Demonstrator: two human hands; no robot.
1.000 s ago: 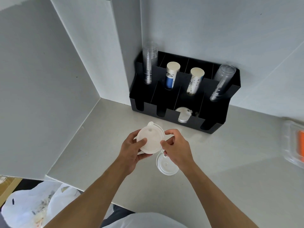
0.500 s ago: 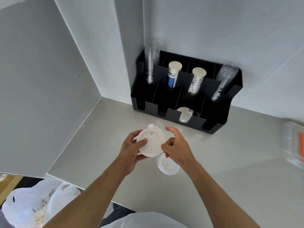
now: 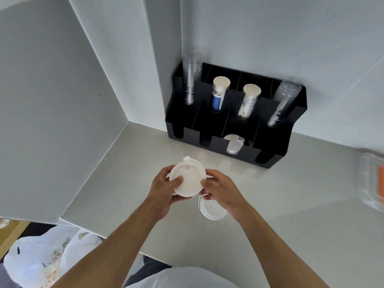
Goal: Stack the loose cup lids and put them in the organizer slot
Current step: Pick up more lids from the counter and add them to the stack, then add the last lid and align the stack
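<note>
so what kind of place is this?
Probably a café or drink-counter prep corner: a black cup organizer holding clear plastic cups and paper cups, on a pale counter.

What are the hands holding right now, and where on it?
A small stack of white lids, gripped at its rim: left hand on the left edge, right hand on the right.

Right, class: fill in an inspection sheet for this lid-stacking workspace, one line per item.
Surface: pale counter, set in a corner.
Job's things: white lid stack in both hands; more lids on the counter; black organizer with lids in a front slot.
Clutter: clear container, right edge.
Hands: left hand and right hand grip the stack.
Cables: nothing seen.
Surroundings: white walls; plastic bag below.
</note>
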